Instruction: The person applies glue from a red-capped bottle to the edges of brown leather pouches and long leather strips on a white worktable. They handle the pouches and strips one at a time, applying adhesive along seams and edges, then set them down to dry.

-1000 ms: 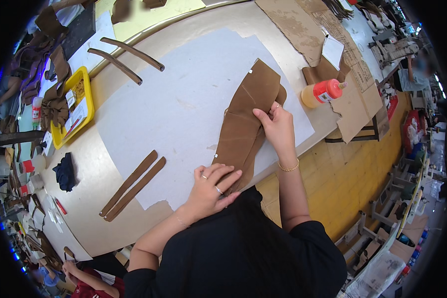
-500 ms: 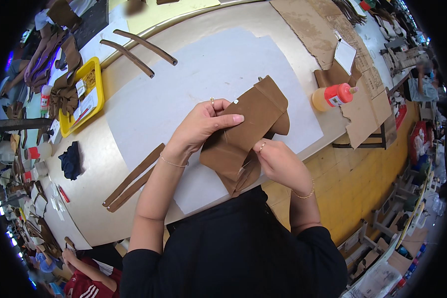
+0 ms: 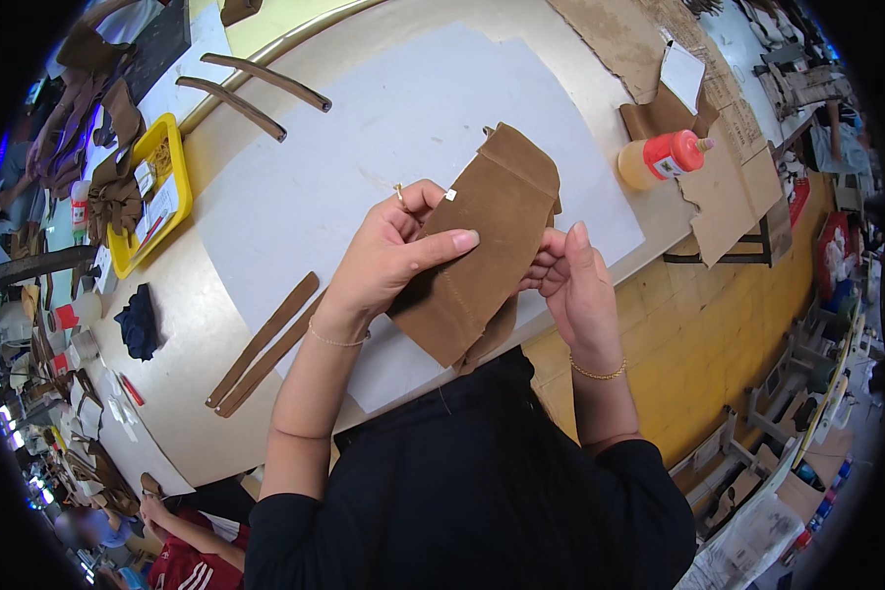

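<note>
A brown leather piece [image 3: 492,226], sewn from panels with a seam across its upper end, is tilted above the white sheet [image 3: 334,177]. My left hand [image 3: 398,241] is closed on its left edge, the thumb lying flat on top and the fingers underneath. A small white tab shows at that edge. Beside the right edge is my right hand [image 3: 575,285], its thumb raised and apart from the loosely bent fingers, whose tips reach the leather's edge. More brown layers hang below the piece. Left of my left forearm lie two brown leather strips [image 3: 265,344].
A glue bottle with a red top [image 3: 664,159] stands at the right, by cardboard [image 3: 733,211]. Two more strips [image 3: 265,81] lie at the far left, near a yellow tray [image 3: 174,216]. Dark cloth [image 3: 138,323] rests on the table's left. A co-worker's arm [image 3: 192,531] shows lower left.
The leather piece has turned so its surface lies flatter and smoother. My right hand has let go of the lower edge and moved up and right, thumb raised. My left hand keeps its grip.
</note>
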